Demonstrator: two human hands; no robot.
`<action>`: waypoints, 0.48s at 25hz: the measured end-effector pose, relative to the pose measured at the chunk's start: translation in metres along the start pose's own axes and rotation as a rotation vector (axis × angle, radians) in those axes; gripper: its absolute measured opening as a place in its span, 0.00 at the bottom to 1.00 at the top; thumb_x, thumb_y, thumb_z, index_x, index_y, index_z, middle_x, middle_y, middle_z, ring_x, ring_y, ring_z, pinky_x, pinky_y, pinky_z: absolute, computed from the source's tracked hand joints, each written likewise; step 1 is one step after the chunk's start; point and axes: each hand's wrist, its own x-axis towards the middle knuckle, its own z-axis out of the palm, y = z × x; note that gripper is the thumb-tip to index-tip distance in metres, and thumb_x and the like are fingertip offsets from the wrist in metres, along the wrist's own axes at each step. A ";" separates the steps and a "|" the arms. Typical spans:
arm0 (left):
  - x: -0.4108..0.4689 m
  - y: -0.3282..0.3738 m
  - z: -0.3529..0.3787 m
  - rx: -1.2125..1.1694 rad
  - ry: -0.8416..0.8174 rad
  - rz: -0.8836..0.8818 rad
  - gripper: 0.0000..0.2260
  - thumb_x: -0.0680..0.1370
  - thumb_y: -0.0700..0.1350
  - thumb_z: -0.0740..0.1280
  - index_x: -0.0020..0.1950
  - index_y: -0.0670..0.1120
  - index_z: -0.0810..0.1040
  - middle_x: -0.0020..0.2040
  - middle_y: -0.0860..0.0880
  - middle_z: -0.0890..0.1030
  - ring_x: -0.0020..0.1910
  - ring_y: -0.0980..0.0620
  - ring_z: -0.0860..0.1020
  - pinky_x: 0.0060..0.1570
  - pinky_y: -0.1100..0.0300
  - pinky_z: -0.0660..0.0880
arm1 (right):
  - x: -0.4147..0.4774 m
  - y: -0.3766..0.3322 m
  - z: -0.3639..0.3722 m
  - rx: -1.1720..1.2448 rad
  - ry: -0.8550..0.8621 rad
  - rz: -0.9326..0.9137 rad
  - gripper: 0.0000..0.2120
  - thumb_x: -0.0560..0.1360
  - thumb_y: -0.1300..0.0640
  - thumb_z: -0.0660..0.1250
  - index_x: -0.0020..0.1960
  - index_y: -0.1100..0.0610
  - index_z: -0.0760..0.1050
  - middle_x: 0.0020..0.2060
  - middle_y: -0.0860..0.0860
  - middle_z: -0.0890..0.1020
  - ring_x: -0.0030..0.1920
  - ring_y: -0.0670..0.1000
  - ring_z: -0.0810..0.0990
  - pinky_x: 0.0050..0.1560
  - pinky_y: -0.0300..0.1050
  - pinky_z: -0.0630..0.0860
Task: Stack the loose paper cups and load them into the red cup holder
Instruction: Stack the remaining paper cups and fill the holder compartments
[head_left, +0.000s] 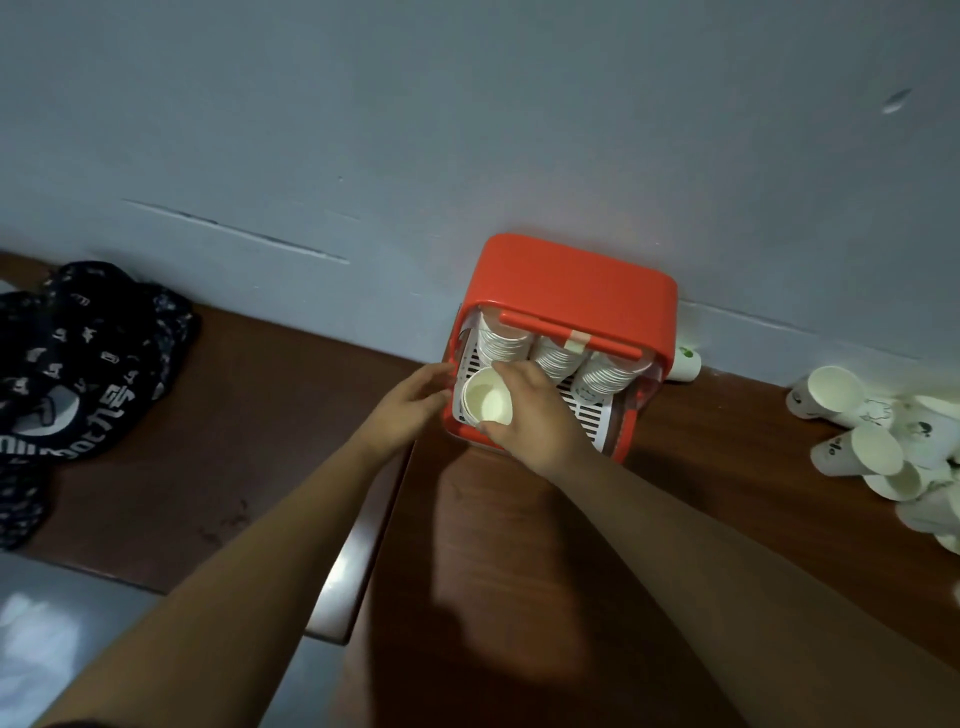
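Note:
The red cup holder (566, 283) stands on the brown table against the wall, its front open over a white slatted tray. Three stacks of white paper cups (553, 356) lean inside it under a red bar. My right hand (535, 410) grips a short stack of cups (485, 402), mouth facing me, at the left front of the tray. My left hand (410, 402) rests with straight fingers against the holder's left side. Loose paper cups (878, 447) lie in a heap at the right edge of the table.
One cup with a green mark (685, 362) lies behind the holder by the wall. A dark printed cloth (78, 364) is bunched at the left. The table (519, 545) has a seam with a metal strip near the middle.

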 end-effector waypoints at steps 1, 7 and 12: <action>-0.002 0.001 -0.001 -0.005 -0.006 -0.001 0.17 0.80 0.44 0.68 0.68 0.47 0.76 0.60 0.52 0.81 0.61 0.53 0.79 0.60 0.63 0.75 | 0.002 0.001 0.005 0.006 -0.012 -0.004 0.36 0.71 0.53 0.74 0.74 0.57 0.65 0.68 0.55 0.70 0.68 0.55 0.69 0.68 0.49 0.67; -0.002 -0.013 0.007 0.210 -0.012 0.096 0.23 0.76 0.43 0.73 0.71 0.52 0.74 0.65 0.52 0.78 0.61 0.56 0.79 0.62 0.59 0.77 | 0.006 0.011 0.016 0.120 0.057 0.093 0.31 0.71 0.58 0.75 0.72 0.56 0.69 0.63 0.53 0.78 0.63 0.53 0.75 0.63 0.46 0.72; -0.007 -0.006 0.011 0.274 0.021 0.095 0.25 0.77 0.46 0.71 0.73 0.55 0.70 0.67 0.55 0.77 0.61 0.59 0.78 0.60 0.62 0.76 | 0.005 0.009 0.018 0.255 0.056 0.143 0.30 0.68 0.55 0.78 0.67 0.56 0.72 0.59 0.50 0.80 0.58 0.49 0.77 0.52 0.34 0.68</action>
